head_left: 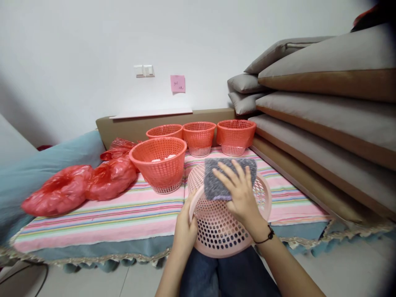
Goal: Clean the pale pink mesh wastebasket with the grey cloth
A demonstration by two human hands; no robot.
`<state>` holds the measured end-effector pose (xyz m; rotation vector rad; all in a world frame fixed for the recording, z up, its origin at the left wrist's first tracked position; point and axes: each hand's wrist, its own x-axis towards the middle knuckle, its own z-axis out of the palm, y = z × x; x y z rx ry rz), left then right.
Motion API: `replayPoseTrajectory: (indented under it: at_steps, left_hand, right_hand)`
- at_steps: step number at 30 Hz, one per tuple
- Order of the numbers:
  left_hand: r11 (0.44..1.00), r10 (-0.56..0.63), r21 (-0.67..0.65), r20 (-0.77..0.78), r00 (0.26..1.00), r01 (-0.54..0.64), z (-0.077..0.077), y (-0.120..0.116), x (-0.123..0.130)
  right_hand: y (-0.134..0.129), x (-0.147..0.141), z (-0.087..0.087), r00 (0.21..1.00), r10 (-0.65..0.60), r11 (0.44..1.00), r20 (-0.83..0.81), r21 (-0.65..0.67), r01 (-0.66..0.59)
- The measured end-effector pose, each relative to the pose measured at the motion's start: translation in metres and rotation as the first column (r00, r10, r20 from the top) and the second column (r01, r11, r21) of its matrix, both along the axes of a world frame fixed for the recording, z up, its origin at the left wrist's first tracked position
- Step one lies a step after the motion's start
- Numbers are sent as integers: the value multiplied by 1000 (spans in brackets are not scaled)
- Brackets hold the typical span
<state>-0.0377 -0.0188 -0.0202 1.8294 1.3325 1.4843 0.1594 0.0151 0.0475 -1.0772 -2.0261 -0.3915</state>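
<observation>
A pale pink plastic basket [222, 243] with a perforated wall is tilted over my lap, its wide mouth partly facing me. Wrapped round its left rim is my left hand [186, 225]. A fuzzy grey cloth [212, 177] with a purplish lower edge lies against the far side of the basket's mouth. My right hand [239, 192] holds this cloth, fingers fanned over its face and the thumb near its lower edge. The cloth hides part of the basket behind it. A dark cord bracelet [268, 236] circles my right wrist.
Ahead, on a striped sheet [123, 214], stand several baskets, including an orange-red basket [159, 165] with pale items inside. Knotted red plastic bags [62, 189] lie at left. Stacked grey-and-brown cushions [328, 103] rise at right. A pink note [177, 84] sticks to the wall.
</observation>
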Motion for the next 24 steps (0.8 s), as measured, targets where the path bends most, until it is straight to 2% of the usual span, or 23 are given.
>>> replayPoseTrajectory:
  at_steps: [2, 4, 7, 9, 11, 14, 17, 19, 22, 23, 24]
  left_hand:
    - [1000, 19, -21, 16, 1000, -18, -2, 0, 0]
    - [999, 43, -25, 35, 998, -42, -5, 0, -1]
    - [997, 74, -18, 60, 995, -73, -11, -2, -2]
    - [995, 99, -18, 69, 993, -98, -13, -3, -3]
    - [993, 117, -25, 74, 990, -115, -14, -3, -4]
    - [994, 100, -46, 78, 992, -96, -10, -4, -7]
    - [997, 73, -40, 110, 991, -69, -6, -9, -7]
    - [992, 123, -28, 197, 973, -120, -9, -16, -2]
    - [966, 257, -78, 315, 914, -245, -24, -27, 12]
    - [957, 288, -104, 319, 903, -269, -32, -30, 17]
    - [951, 310, -125, 309, 899, -284, -39, -32, 21]
  right_hand:
    - [8, 23, -10, 969, -152, 988, -193, -29, 149]
    - [12, 48, -29, 886, -272, 962, -375, -114, 247]
    - [10, 74, -71, 736, -378, 921, -561, -312, 235]
    - [3, 79, -99, 629, -451, 882, -634, -425, 204]
    - [-6, 76, -118, 539, -506, 848, -674, -504, 165]
    - [-15, 69, -128, 469, -564, 804, -680, -581, 124]
    - [-18, 68, -123, 474, -636, 742, -609, -652, 156]
    - [-18, 68, -121, 491, -684, 690, -540, -699, 191]
    - [-17, 65, -129, 468, -746, 609, -473, -770, 192]
    - [-17, 63, -135, 453, -749, 604, -483, -780, 166]
    - [-16, 61, -143, 437, -734, 623, -520, -771, 129]
